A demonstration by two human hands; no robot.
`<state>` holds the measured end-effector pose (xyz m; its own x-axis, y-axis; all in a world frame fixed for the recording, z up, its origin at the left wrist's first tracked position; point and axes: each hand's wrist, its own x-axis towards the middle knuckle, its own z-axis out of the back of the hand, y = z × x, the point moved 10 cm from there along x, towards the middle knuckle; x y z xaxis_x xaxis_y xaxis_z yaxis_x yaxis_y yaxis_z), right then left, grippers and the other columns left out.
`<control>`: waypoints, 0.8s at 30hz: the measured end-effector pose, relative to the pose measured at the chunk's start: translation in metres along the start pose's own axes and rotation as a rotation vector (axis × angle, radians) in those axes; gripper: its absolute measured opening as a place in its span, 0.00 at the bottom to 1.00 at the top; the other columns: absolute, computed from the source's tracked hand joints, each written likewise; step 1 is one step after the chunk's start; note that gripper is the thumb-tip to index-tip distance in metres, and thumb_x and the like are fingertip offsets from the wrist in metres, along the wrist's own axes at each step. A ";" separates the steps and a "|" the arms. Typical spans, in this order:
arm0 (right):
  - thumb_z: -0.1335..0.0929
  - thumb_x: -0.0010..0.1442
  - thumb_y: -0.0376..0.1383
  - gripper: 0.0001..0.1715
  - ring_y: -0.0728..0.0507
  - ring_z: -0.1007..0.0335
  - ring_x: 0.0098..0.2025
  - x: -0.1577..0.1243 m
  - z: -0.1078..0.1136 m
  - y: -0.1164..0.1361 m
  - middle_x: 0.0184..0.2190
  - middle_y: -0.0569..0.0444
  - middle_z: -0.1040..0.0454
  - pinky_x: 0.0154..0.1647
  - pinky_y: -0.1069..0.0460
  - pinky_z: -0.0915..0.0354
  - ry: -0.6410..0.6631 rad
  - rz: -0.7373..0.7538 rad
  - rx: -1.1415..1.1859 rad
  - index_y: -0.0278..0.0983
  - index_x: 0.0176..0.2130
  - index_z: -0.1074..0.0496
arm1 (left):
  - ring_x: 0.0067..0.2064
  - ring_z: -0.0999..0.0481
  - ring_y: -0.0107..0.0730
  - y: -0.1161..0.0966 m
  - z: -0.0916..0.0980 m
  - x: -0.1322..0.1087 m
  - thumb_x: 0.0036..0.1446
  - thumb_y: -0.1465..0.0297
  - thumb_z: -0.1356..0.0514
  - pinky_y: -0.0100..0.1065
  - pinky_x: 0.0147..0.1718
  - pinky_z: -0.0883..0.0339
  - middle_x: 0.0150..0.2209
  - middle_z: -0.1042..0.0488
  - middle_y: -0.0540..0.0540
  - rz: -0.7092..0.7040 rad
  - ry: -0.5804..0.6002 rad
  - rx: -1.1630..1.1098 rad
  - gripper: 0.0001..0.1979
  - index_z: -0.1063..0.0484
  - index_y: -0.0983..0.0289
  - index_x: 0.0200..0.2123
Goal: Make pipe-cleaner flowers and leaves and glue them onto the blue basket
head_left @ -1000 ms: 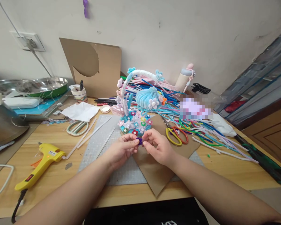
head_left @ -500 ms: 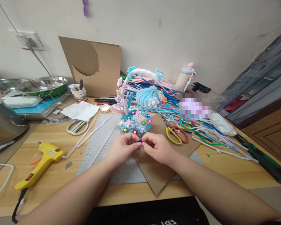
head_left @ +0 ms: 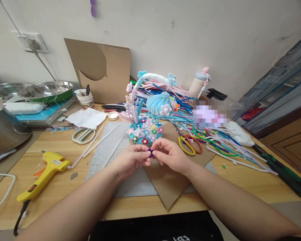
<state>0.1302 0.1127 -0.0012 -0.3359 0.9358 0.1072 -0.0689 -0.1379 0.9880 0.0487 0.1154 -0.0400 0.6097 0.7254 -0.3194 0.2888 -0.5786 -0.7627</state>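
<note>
Between the fingertips of both hands is a small dark purple pipe-cleaner flower (head_left: 150, 153), partly covered by the fingers. My left hand (head_left: 135, 157) pinches its left side, and my right hand (head_left: 169, 155) pinches its right side. Both hands are above the grey cutting mat (head_left: 126, 185) and a brown cardboard piece (head_left: 167, 184). Just beyond the fingertips stands a fuzzy blue decoration (head_left: 131, 136) with an arched white handle (head_left: 153, 76), a blue shell (head_left: 157, 103) and several small coloured flowers on its round base.
A yellow hot glue gun (head_left: 46, 172) lies at left, with pale green scissors (head_left: 84, 136) behind it. Yellow-and-orange-handled scissors (head_left: 187, 145) rest right of my hands. Loose pipe cleaners (head_left: 223, 142) spread across the right. Cardboard (head_left: 117, 72) leans on the wall.
More of the purple flower shows between my fingertips. The fingers of both hands have shifted slightly around it, and my right thumb and index finger are placed differently. The view has moved slightly.
</note>
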 end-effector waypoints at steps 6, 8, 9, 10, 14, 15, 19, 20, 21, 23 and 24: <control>0.33 0.58 0.37 0.06 0.50 0.33 0.27 -0.005 0.004 0.016 0.29 0.54 0.28 0.26 0.56 0.36 -0.013 0.211 -0.198 0.37 0.36 0.30 | 0.22 0.28 0.20 0.006 -0.003 -0.002 0.46 0.79 0.34 0.19 0.24 0.30 0.23 0.27 0.52 0.078 0.055 -0.094 0.05 0.27 0.71 0.29; 0.33 0.58 0.37 0.06 0.49 0.32 0.28 -0.006 0.005 0.019 0.30 0.53 0.28 0.27 0.55 0.35 -0.025 0.247 -0.257 0.37 0.36 0.30 | 0.22 0.28 0.20 0.005 -0.002 -0.002 0.46 0.78 0.33 0.20 0.24 0.31 0.23 0.27 0.53 0.060 0.055 -0.068 0.06 0.27 0.71 0.29; 0.33 0.59 0.37 0.06 0.49 0.32 0.28 -0.006 0.005 0.019 0.30 0.53 0.28 0.28 0.55 0.35 -0.025 0.255 -0.278 0.37 0.36 0.30 | 0.22 0.28 0.20 0.005 -0.002 -0.002 0.45 0.78 0.33 0.20 0.23 0.31 0.23 0.27 0.52 0.050 0.046 -0.052 0.06 0.27 0.71 0.28; 0.33 0.59 0.37 0.06 0.49 0.32 0.28 -0.006 0.005 0.020 0.30 0.53 0.28 0.28 0.55 0.35 -0.020 0.261 -0.291 0.37 0.36 0.29 | 0.22 0.28 0.20 0.004 -0.001 -0.002 0.44 0.77 0.32 0.20 0.23 0.32 0.22 0.27 0.52 0.041 0.036 -0.038 0.07 0.27 0.71 0.28; 0.33 0.58 0.36 0.05 0.51 0.35 0.25 -0.006 0.002 0.020 0.28 0.54 0.29 0.24 0.56 0.37 0.013 0.246 -0.242 0.36 0.35 0.29 | 0.20 0.29 0.21 0.003 -0.005 -0.003 0.42 0.75 0.30 0.21 0.21 0.33 0.20 0.27 0.52 0.047 0.066 -0.009 0.09 0.27 0.70 0.26; 0.33 0.57 0.36 0.05 0.52 0.36 0.24 -0.006 0.001 0.019 0.27 0.55 0.30 0.22 0.57 0.38 0.021 0.227 -0.192 0.36 0.34 0.29 | 0.20 0.29 0.21 0.003 -0.007 -0.004 0.41 0.75 0.30 0.21 0.21 0.34 0.20 0.27 0.52 0.056 0.090 -0.013 0.09 0.27 0.70 0.26; 0.31 0.53 0.34 0.04 0.54 0.40 0.20 -0.005 -0.003 0.015 0.23 0.58 0.33 0.18 0.59 0.42 0.014 0.169 -0.019 0.36 0.31 0.32 | 0.21 0.28 0.22 0.006 -0.012 -0.006 0.41 0.75 0.30 0.22 0.21 0.34 0.20 0.26 0.53 0.086 0.153 -0.020 0.09 0.27 0.70 0.26; 0.31 0.52 0.33 0.04 0.54 0.40 0.20 -0.005 -0.004 0.015 0.23 0.59 0.34 0.18 0.59 0.42 0.006 0.164 -0.006 0.36 0.30 0.32 | 0.21 0.28 0.22 0.006 -0.013 -0.006 0.41 0.75 0.30 0.22 0.21 0.33 0.21 0.26 0.53 0.090 0.160 -0.017 0.09 0.27 0.70 0.26; 0.31 0.51 0.32 0.04 0.55 0.40 0.20 -0.005 -0.004 0.014 0.22 0.59 0.34 0.19 0.59 0.42 0.000 0.155 0.002 0.36 0.30 0.32 | 0.21 0.28 0.22 0.007 -0.013 -0.006 0.41 0.75 0.30 0.22 0.21 0.33 0.21 0.26 0.53 0.095 0.167 -0.013 0.09 0.27 0.70 0.26; 0.31 0.50 0.31 0.05 0.55 0.41 0.20 -0.005 -0.006 0.012 0.21 0.60 0.34 0.19 0.60 0.43 0.001 0.119 0.016 0.35 0.30 0.33 | 0.21 0.28 0.22 0.008 -0.012 -0.006 0.41 0.75 0.30 0.21 0.21 0.33 0.21 0.26 0.53 0.104 0.176 -0.008 0.09 0.27 0.70 0.26; 0.31 0.49 0.31 0.05 0.55 0.41 0.20 -0.005 -0.006 0.010 0.21 0.60 0.34 0.18 0.60 0.43 0.004 0.095 0.026 0.35 0.30 0.33 | 0.21 0.28 0.22 0.009 -0.012 -0.006 0.41 0.75 0.30 0.21 0.21 0.32 0.21 0.26 0.53 0.108 0.179 -0.007 0.09 0.27 0.71 0.26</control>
<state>0.1255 0.1046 0.0075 -0.3437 0.9174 0.2005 -0.0116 -0.2176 0.9760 0.0567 0.1013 -0.0381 0.7588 0.5815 -0.2934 0.2196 -0.6525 -0.7252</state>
